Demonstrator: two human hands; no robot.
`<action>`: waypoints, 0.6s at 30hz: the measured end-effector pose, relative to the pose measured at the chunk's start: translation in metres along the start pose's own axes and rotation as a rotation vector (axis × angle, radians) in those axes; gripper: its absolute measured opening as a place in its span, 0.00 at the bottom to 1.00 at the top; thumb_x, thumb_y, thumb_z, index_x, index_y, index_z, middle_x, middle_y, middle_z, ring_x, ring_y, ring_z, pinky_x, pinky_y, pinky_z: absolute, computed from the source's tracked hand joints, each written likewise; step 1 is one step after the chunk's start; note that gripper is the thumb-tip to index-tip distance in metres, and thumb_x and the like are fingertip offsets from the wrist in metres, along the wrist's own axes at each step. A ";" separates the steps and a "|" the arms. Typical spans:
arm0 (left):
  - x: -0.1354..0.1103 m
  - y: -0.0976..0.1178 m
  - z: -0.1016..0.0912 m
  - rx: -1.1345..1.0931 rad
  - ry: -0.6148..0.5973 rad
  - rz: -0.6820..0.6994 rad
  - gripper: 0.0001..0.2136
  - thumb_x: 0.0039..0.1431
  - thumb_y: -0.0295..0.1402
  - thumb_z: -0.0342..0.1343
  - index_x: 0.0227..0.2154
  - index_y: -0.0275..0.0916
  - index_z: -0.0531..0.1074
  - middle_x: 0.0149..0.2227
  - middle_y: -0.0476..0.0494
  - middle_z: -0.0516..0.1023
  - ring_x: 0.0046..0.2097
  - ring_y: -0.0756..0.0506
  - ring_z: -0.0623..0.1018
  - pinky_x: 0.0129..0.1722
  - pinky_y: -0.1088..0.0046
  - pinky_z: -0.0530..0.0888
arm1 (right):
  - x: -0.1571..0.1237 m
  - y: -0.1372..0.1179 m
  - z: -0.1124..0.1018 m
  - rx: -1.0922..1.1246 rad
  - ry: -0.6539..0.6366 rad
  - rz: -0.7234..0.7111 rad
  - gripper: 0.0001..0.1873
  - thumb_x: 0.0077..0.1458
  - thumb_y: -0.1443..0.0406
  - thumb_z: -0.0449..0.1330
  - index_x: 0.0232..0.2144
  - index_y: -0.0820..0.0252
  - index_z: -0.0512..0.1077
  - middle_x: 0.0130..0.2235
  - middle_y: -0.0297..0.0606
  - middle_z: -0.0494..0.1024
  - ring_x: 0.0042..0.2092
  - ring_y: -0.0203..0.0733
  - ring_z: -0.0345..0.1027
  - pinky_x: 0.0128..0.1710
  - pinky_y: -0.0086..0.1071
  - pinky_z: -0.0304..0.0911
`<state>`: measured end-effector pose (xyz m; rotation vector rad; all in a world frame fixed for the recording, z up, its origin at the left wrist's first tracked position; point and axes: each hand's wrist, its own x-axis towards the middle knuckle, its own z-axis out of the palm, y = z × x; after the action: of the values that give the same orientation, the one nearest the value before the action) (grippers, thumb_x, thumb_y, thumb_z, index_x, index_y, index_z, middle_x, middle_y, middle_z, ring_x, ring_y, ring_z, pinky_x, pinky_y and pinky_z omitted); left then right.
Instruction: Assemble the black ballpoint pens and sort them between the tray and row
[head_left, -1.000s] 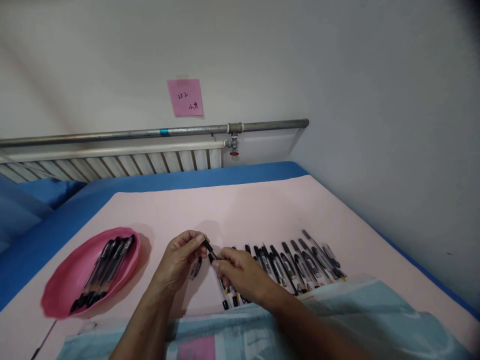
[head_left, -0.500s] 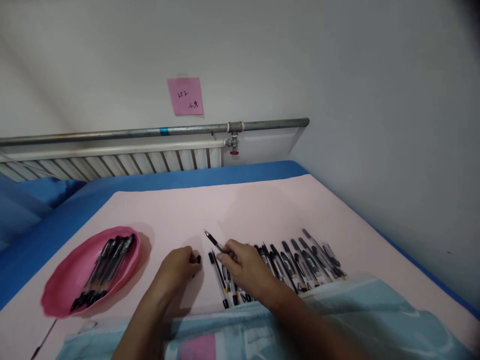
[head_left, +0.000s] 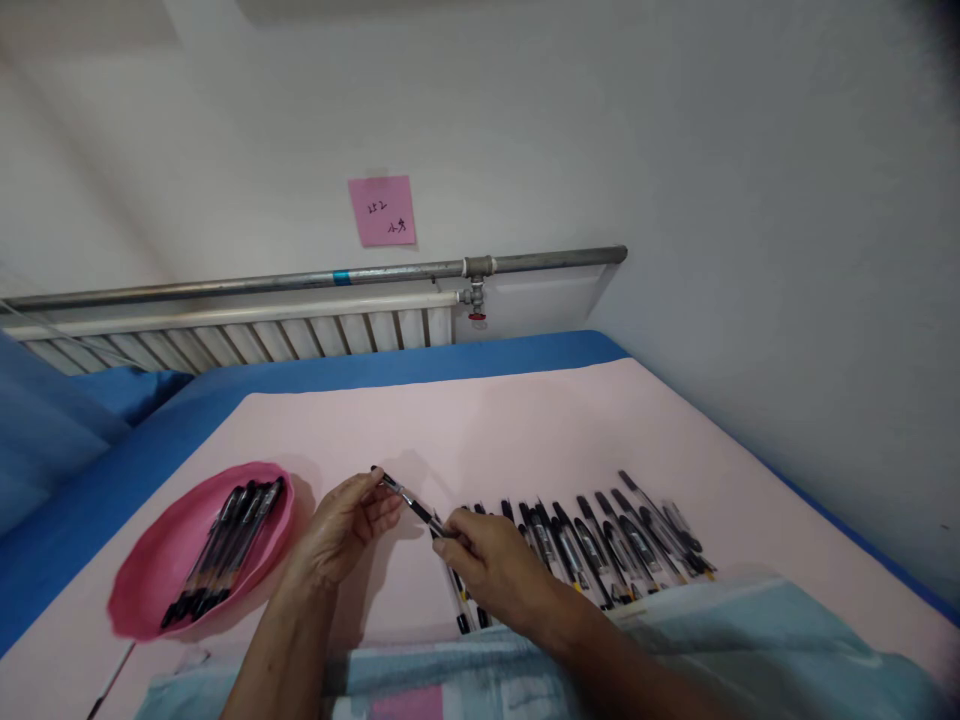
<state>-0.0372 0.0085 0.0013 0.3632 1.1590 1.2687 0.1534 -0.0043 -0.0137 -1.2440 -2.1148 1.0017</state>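
Observation:
Both hands meet over the pink sheet (head_left: 525, 420). My right hand (head_left: 491, 565) is closed around the lower end of a black pen (head_left: 409, 497) that slants up to the left. My left hand (head_left: 341, 525) pinches the pen's upper end with thumb and fingers; whether a cap sits there I cannot tell. Just right of my right hand a row of several black pens (head_left: 607, 540) lies side by side on the sheet. Left of my left hand stands a pink dish (head_left: 150, 575) with several capped black pens (head_left: 225, 550) in it.
A blue mattress (head_left: 450, 355) runs under the sheet, against a white wall on the right. Behind it are a radiator (head_left: 225, 340) and a metal pipe (head_left: 525, 263). A pink note (head_left: 382, 210) sticks to the wall. Light blue cloth (head_left: 675, 650) covers my lap.
My left hand rose from the sheet and took hold of the upper end of the pen that my right hand holds. The camera view shifted slightly down and left.

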 end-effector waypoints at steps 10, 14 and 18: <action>-0.007 -0.010 0.010 0.187 -0.110 0.080 0.11 0.40 0.32 0.63 0.24 0.35 0.67 0.24 0.47 0.76 0.26 0.49 0.76 0.23 0.77 0.72 | 0.002 0.002 -0.001 -0.024 0.002 0.008 0.09 0.53 0.64 0.51 0.25 0.61 0.68 0.23 0.32 0.69 0.26 0.32 0.57 0.24 0.25 0.46; -0.010 -0.019 0.017 0.267 -0.191 0.076 0.10 0.42 0.34 0.62 0.23 0.35 0.67 0.23 0.47 0.75 0.26 0.50 0.75 0.26 0.76 0.71 | 0.003 0.003 0.001 0.037 0.014 0.007 0.10 0.54 0.64 0.50 0.26 0.60 0.68 0.24 0.32 0.70 0.25 0.32 0.58 0.24 0.25 0.47; -0.013 -0.030 0.025 0.323 -0.315 0.128 0.10 0.42 0.34 0.62 0.27 0.33 0.72 0.27 0.45 0.76 0.28 0.51 0.74 0.30 0.75 0.69 | 0.004 -0.001 -0.001 0.119 0.001 -0.016 0.10 0.54 0.65 0.49 0.30 0.60 0.70 0.26 0.31 0.71 0.26 0.32 0.59 0.26 0.24 0.50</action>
<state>0.0018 -0.0038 -0.0051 0.8578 1.0793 1.0834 0.1518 -0.0009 -0.0126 -1.1675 -2.0291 1.1027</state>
